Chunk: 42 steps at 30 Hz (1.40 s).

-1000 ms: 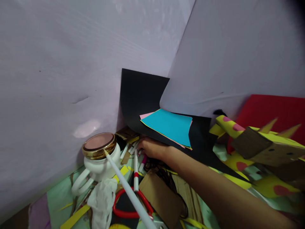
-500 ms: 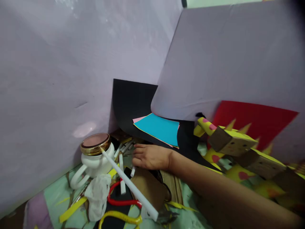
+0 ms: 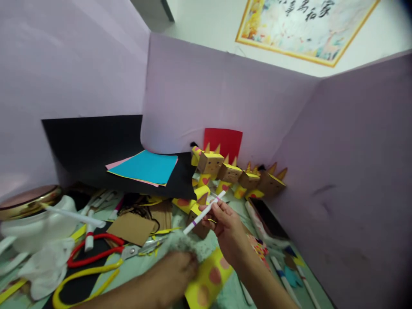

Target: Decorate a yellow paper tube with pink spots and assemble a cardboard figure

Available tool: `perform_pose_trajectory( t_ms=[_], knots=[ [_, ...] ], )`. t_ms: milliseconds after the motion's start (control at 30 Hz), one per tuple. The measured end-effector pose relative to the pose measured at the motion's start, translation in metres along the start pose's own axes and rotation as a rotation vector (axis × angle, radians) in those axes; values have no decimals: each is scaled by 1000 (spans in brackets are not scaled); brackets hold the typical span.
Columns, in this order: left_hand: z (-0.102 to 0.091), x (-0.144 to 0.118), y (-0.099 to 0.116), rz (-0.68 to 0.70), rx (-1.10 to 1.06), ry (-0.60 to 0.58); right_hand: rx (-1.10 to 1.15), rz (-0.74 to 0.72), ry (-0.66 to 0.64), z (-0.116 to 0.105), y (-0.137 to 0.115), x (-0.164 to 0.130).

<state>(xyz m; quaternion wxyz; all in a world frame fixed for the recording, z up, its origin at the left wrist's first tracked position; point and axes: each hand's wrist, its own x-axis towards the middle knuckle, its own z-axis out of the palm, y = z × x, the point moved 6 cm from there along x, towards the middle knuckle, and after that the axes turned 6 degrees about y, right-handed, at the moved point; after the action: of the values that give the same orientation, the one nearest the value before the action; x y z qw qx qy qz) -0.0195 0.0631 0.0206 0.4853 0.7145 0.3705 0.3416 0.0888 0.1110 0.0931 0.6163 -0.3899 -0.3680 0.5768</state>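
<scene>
My right hand (image 3: 225, 221) is closed on a white marker (image 3: 197, 219) with purple bands, which slants across the middle of the view. Low in the view, my left hand (image 3: 177, 268) is smeared by motion, so its fingers cannot be made out. Beside it is a yellow paper roll (image 3: 210, 277) with pink and orange dots; whether the hand touches it is unclear. Just behind the marker stands a small cardboard giraffe-like figure (image 3: 201, 225), partly covered by my right hand.
Scissors (image 3: 128, 252) with red and yellow handles lie left, by a brown cardboard piece (image 3: 131, 228) and a white mug (image 3: 38, 229). Blue paper (image 3: 146, 167) tops a stack on black paper (image 3: 93, 150). Several cardboard figures (image 3: 230, 172) line the back. A phone (image 3: 268, 216) lies right.
The view has swung right. My right hand has come away from the pile of markers by the mug and now holds a white marker. My left hand has come into view.
</scene>
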Motion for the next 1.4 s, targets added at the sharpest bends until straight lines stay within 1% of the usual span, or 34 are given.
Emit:
perform_pose_trajectory(
  t_ms=[33,67,100,133,167,200,233,300,367,400,467,500,567,600,667,733,800,833,867,900,933,1000,1033,1067,1100,1133,1200,1233,1300,1333,1400],
  knots=[
    [-6,-2,-15,-254,4,51,20,-12,50,-12,-1,-5],
    [-11,-4,-19,-344,18,72,36,-27,97,-22,-1,-11],
    [-15,-5,-21,-403,28,83,48,-35,134,-30,0,-17],
    [-25,-5,-20,-425,3,188,56,-30,160,-36,3,-22],
    [-33,-3,-14,-374,-60,291,58,-10,164,-41,7,-28],
    [-40,0,-6,-302,-134,373,52,28,142,-43,12,-33],
    [-44,2,1,-242,-211,405,43,84,95,-43,19,-38],
    [-47,4,15,-115,-341,399,27,213,-33,-38,32,-49],
    [-45,3,31,58,-352,328,14,321,-138,-32,39,-59],
    [-43,0,41,179,-289,284,8,359,-174,-29,41,-63],
    [-36,-9,62,452,-46,204,-6,406,-244,-24,40,-69],
    [-32,-15,71,585,102,179,-14,424,-277,-22,39,-72],
    [-26,-26,84,780,348,171,-37,468,-327,-20,38,-76],
    [-24,-30,88,837,448,174,-61,491,-350,-19,39,-79],
    [-20,-36,91,904,592,173,-126,523,-400,-18,42,-83],
    [-17,-39,90,917,663,136,-190,521,-443,-14,44,-87],
    [-16,-39,83,835,656,68,-240,480,-457,-11,41,-90],
    [-19,-38,79,761,620,41,-262,450,-451,-11,37,-91],
    [-27,-35,74,669,559,47,-284,420,-444,-12,32,-93],
    [-38,-32,69,570,476,92,-310,389,-439,-15,26,-95],
    [-55,-28,66,473,350,185,-326,356,-420,-21,20,-97],
    [-100,-23,54,252,53,531,-370,319,-402,-36,9,-101],
    [-116,-20,47,159,-139,636,-359,315,-381,-45,5,-102],
    [-121,-13,41,84,-328,619,-354,315,-381,-52,4,-103],
    [-122,-7,34,-1,-451,595,-334,307,-370,-58,4,-103],
    [-118,-1,28,-98,-498,571,-291,309,-354,-63,5,-102],
    [-98,9,15,-264,-589,484,-187,290,-304,-71,11,-98],
    [-85,11,10,-329,-610,439,-138,248,-242,-75,12,-94],
    [-61,12,2,-409,-572,362,-31,121,-70,-89,12,-90],
    [-51,10,-1,-425,-516,327,29,57,21,-98,12,-91],
    [-39,7,-2,-412,-292,258,144,-24,162,-114,13,-97]
  ],
)
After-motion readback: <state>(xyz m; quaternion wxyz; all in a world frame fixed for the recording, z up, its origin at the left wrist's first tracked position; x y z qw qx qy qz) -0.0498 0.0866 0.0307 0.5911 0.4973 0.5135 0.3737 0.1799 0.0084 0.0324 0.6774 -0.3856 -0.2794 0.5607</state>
